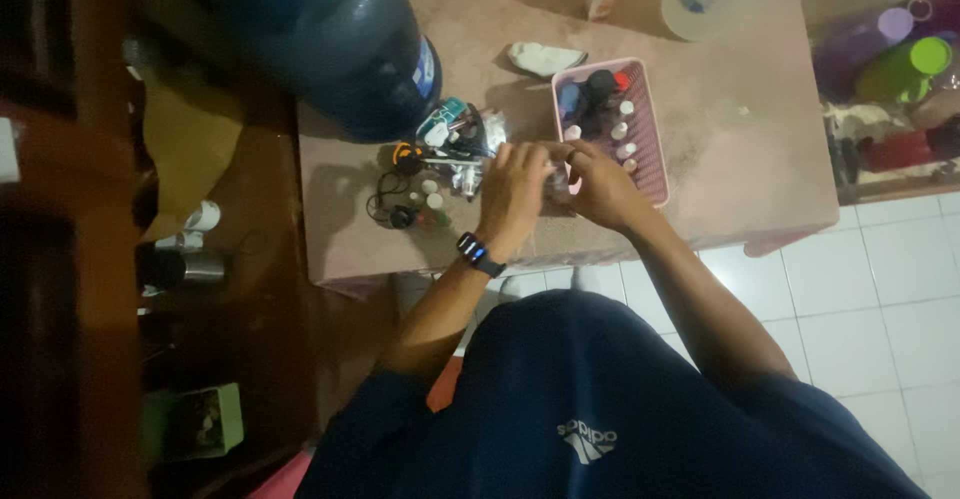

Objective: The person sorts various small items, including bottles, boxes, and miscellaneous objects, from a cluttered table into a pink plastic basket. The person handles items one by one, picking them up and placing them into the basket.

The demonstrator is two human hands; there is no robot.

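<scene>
Both hands, the left hand (513, 191) and right hand (598, 184), close together around one small clear object (556, 185), too blurred to identify. One pink slotted plastic basket (655, 149) of small bottles sits just beside them on the pinkish plastic table (760, 149).

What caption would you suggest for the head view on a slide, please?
Left hand and right hand meet over a small item beside a pink basket of little bottles on a table.

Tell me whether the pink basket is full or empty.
Nearly full: the pink basket holds small bottles packed along its length.
</scene>
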